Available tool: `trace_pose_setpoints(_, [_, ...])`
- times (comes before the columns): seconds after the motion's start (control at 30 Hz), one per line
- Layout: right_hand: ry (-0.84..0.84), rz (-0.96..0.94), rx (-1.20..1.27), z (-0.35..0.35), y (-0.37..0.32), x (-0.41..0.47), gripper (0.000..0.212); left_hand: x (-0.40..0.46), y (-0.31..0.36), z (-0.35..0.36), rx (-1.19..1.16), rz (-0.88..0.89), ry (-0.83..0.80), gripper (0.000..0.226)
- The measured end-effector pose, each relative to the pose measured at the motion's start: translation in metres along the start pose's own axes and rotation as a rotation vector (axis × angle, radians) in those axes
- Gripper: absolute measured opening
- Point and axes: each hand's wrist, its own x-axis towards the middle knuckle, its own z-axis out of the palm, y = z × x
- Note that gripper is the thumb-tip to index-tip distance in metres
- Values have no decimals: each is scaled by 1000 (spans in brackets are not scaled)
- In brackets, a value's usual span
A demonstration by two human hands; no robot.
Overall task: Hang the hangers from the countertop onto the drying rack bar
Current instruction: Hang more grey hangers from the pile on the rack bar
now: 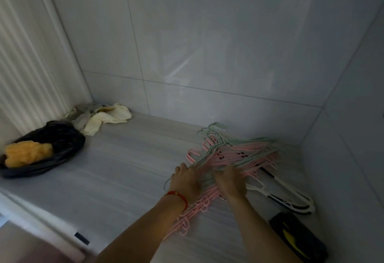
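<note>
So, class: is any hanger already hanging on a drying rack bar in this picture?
No, the hangers all lie piled on the countertop under both hands, and no bar is in view.

Your two forearms are bare, with no sleeves showing up to the frame's lower edge. On your left wrist you wear a thin red cord bracelet (179,196) carrying a small gold bead. Your right wrist looks bare, and your fingers' details are too blurred to tell.
</note>
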Motion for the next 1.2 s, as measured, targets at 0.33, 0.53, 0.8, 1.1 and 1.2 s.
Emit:
trace_pose_setpoints(0.33, [57,12,21,0,8,-15,49,1,-20,-11,-105,27,-4,26])
trace_pose_setpoints(0.53, [128,-21,198,-5,14,-30,14,-14,-17,-15,-283,26,-47,22])
trace_pose_setpoints(0.8, [243,-145,566,-18,19,-81,37,-79,-6,-26,-1231,-55,-104,17])
trace_pose_setpoints(1.1, [-281,-284,571,7,2,-158,26,-203,6,-11,-1474,-187,196,35])
trace_pose_setpoints(1.2, [-540,-381,561,13,14,-205,9,-261,1,3,-1526,-275,380,37])
